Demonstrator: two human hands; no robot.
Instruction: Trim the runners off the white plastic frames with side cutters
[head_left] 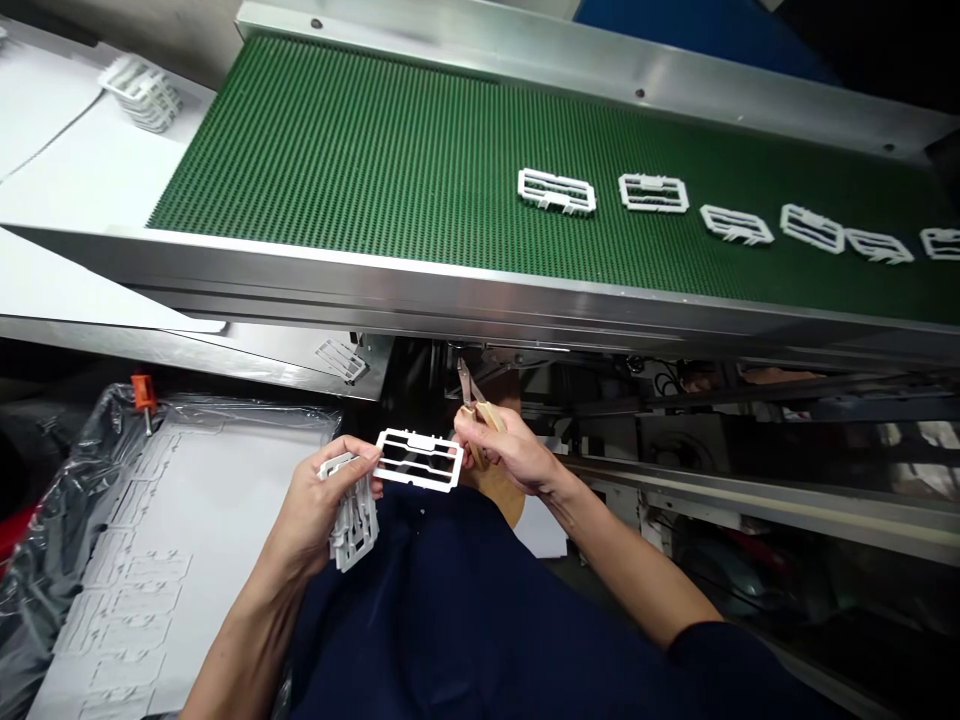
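Note:
My left hand point(319, 505) is closed around a bundle of white plastic frames point(352, 520). Between its thumb and fingers it also pinches a single white plastic frame point(421, 460), held out to the right. My right hand point(510, 450) is wrapped round the pale yellow handles of a pair of cutting pliers point(484, 408), whose metal jaws point up and away from me. Some right fingers lie behind the single frame's right end; whether they touch it I cannot tell.
Ahead runs a green conveyor belt point(360, 150) with metal side rails, carrying several white frames point(556, 192). A frame stack point(142, 92) stands at the far left. Another frame point(341, 360) lies on the metal ledge. Lower left is a plastic-lined box point(202, 480) holding flat white pieces.

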